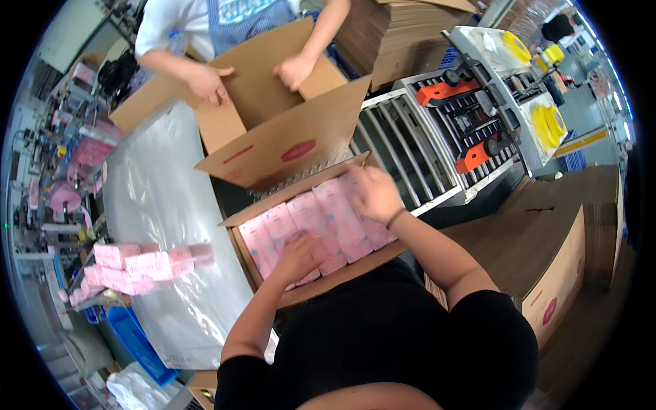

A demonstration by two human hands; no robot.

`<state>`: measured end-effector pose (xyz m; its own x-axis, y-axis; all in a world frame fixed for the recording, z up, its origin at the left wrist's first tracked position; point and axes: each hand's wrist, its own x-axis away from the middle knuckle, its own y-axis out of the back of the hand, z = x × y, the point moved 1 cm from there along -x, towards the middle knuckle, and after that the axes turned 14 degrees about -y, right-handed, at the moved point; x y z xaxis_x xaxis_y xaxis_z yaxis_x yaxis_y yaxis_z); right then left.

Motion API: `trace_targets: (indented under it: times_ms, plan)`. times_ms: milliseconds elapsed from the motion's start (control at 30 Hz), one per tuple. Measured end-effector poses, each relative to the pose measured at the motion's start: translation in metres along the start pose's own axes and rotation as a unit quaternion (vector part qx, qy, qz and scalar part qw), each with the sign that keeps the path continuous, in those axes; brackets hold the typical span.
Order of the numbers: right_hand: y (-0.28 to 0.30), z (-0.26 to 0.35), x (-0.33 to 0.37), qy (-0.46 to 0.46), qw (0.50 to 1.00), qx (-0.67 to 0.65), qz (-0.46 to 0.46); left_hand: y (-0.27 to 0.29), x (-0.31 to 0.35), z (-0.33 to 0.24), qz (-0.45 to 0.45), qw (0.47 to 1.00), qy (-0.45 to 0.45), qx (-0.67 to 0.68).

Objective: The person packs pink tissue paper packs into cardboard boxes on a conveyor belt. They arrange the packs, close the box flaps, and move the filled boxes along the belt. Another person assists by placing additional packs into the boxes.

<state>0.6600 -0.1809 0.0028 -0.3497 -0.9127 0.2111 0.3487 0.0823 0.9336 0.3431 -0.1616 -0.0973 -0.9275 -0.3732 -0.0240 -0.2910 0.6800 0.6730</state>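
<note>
An open cardboard carton [238,255] sits in front of me, filled with a row of pink soft packs [304,212] standing side by side. My left hand [298,258] rests on top of the nearer packs, its fingers apart and holding nothing. Over the right end of the row is my right hand [376,195], close to the carton's far right corner. Motion blurs its fingers, and whether they grip a pack cannot be made out.
Across from me a person's hands [208,83] are at another open carton [294,140]. More pink packs [147,263] lie on the metal table [160,184]. A roller conveyor [396,140] leads right to a taping machine [471,116]. Flat cartons [533,232] are stacked at my right.
</note>
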Motion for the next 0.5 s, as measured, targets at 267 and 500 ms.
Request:
trace_targets:
  times_ms: [267, 500]
  plan:
    - [0.043, -0.130, -0.022, -0.090, 0.992, -0.018, 0.086, -0.008, 0.107, 0.080, -0.260, 0.926, 0.255, -0.095]
    - [0.080, -0.239, -0.035, -0.135, 0.984, -0.012, 0.112, -0.052, 0.001, 0.036, -0.433, 0.832, 0.345, 0.026]
